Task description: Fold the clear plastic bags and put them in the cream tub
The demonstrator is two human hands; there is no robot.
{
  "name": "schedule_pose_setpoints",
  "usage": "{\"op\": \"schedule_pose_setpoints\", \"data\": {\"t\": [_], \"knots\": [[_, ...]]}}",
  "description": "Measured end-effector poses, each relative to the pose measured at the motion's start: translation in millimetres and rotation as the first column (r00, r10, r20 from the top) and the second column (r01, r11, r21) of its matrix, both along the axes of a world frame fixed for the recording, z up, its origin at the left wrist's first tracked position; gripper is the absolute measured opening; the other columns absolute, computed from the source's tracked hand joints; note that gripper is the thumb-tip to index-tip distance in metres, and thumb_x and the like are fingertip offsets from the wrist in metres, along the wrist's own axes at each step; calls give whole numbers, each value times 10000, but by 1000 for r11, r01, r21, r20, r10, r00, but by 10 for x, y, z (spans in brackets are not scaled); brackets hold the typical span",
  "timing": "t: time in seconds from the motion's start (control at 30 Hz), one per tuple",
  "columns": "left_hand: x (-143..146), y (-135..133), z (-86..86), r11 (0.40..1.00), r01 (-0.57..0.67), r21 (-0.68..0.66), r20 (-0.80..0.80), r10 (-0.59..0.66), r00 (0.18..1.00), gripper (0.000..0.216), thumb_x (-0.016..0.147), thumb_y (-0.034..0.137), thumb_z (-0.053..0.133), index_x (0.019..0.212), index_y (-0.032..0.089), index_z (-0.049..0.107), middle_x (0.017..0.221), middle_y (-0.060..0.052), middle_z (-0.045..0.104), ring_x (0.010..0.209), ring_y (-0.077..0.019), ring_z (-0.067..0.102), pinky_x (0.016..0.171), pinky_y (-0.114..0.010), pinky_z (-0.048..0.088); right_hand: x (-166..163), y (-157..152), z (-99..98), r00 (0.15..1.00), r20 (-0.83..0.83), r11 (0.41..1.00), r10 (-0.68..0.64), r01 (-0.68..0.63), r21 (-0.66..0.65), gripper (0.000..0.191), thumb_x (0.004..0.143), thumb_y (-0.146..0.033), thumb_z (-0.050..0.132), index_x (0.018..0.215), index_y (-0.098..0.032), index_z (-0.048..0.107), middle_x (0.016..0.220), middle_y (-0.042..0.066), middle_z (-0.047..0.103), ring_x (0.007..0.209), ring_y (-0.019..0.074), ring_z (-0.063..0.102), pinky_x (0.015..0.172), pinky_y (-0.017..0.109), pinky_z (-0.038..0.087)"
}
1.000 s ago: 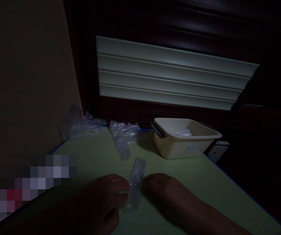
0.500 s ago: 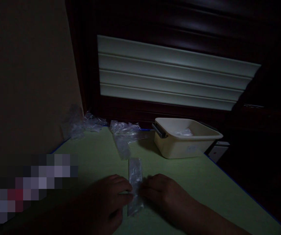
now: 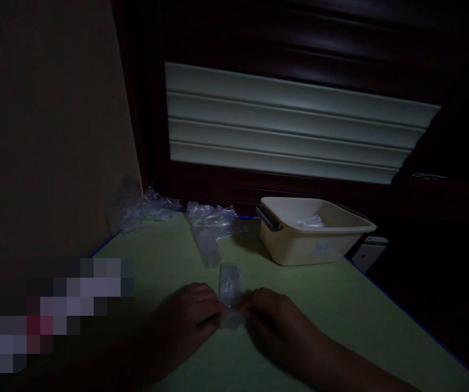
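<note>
A narrow strip-like piece of clear plastic, seemingly a plastic bag (image 3: 230, 284), lies on the table between my hands. Its near end looks folded up, with a flap about level with my fingertips. My left hand (image 3: 195, 316) pinches the bag's left edge between thumb and fingers. On the opposite edge, my right hand (image 3: 273, 313) has its fingers closed on the plastic. Dim light hides the exact fingertip contact.
A cream plastic basin (image 3: 305, 247) with dark handles stands at the back right, clear plastic inside it. Crumpled clear bags (image 3: 212, 218) and another plastic heap (image 3: 148, 207) lie along the back of the green table (image 3: 156, 256). Behind are white slats (image 3: 279, 122).
The near end of the plastic bag has been folded away from me, so the strip looks shorter. My left hand's thumb and fingers have closed on its edge. The view shifted slightly.
</note>
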State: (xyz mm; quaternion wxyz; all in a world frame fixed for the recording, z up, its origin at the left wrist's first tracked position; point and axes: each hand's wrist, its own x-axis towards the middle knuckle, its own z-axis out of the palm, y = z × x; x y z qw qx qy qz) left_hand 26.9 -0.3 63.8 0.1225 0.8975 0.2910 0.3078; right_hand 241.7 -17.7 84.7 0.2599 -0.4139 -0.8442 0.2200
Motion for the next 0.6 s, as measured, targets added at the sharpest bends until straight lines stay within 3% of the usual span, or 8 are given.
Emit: {"op": "schedule_pose_setpoints", "data": {"t": [0.17,0.27,0.33,0.43,0.6], "knots": [[-4,13,-7,997,-31,67,-9,32,999,182,789,6,583,816,172,653,782,-13,668,767,-175,614,707,-278,469,16,-25,-40,999,42,999,0,-1,33,285,728,-110,624,1004,-183,616,952,54,657,894,196,592,798,299,465],[11,8,11,996,-74,42,11,73,997,199,761,1,612,841,175,666,786,-11,673,763,-175,622,702,-275,481,-9,-15,-77,998,65,997,3,-8,78,135,786,-223,671,905,-183,620,905,40,647,860,188,575,781,300,447],[25,0,25,993,-118,-5,38,118,992,212,741,6,639,855,181,678,778,-5,678,756,-173,631,695,-270,492,-36,-2,-93,998,63,994,1,-8,105,36,843,-199,613,814,-177,615,816,25,634,788,167,565,727,277,434],[39,-10,31,978,-185,-95,63,192,979,234,730,29,658,898,189,687,778,-2,689,755,-171,645,695,-266,511,-70,11,-98,999,32,993,-35,31,110,135,865,-147,548,739,-167,593,730,20,606,699,150,546,649,255,415],[43,-2,22,955,-242,-170,63,255,965,262,759,66,632,978,199,685,835,-13,715,810,-188,667,758,-299,516,-90,18,-73,993,-88,994,-82,74,-83,94,832,-113,542,759,-172,552,712,1,614,619,125,542,570,218,394]]}}
